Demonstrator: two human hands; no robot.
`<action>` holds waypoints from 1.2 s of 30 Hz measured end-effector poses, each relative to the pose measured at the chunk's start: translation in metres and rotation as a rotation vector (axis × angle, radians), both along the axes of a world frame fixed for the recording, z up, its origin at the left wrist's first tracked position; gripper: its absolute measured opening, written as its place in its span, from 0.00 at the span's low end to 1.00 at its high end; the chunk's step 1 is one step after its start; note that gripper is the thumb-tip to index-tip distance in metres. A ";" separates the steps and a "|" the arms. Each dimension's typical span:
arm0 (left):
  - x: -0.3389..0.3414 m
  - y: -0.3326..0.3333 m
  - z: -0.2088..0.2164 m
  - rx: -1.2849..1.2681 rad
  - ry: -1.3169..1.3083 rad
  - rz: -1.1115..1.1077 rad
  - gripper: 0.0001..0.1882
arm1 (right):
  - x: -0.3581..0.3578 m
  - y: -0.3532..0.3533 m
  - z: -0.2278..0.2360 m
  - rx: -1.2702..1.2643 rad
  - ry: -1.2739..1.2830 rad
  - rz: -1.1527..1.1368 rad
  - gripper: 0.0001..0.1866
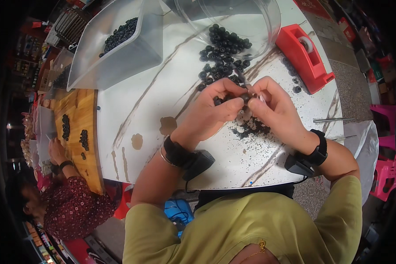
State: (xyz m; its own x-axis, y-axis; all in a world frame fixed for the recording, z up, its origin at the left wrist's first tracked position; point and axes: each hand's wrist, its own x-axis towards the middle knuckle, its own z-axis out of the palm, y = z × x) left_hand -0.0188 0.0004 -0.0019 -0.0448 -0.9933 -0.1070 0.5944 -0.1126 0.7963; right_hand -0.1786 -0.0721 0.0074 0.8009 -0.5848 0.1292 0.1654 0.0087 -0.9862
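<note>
Above the white table, my two hands meet fingertip to fingertip. My left hand (213, 108) is closed in a pinch round a dark round bead (245, 97), and more dark beads show inside its curled fingers. My right hand (277, 108) is pinched on a slim tool (248, 86) whose greyish end sticks out past the fingers; its exact kind is hard to make out. Just beyond my hands lies a loose pile of dark beads (224, 42). Dark crumbs and shavings (251, 128) are scattered on the table underneath.
A clear round tub (275, 22) lies behind the pile. Far left stands a translucent bin (149, 55) holding many beads. A red tape dispenser (301, 57) sits at the right, near thin rods (334, 119). At left, another person's hand (56, 152) is over a wooden board (86, 119) with beads.
</note>
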 end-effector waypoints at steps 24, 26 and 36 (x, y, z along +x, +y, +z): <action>-0.007 -0.007 -0.010 -0.316 -1.451 0.063 0.09 | -0.001 -0.006 0.005 0.259 0.033 0.000 0.11; -0.007 -0.008 -0.010 -0.311 -1.442 0.060 0.09 | 0.000 -0.005 0.004 0.261 0.024 0.007 0.11; 0.009 -0.002 0.009 0.074 -0.010 0.078 0.08 | 0.000 -0.002 0.009 0.197 0.140 -0.020 0.11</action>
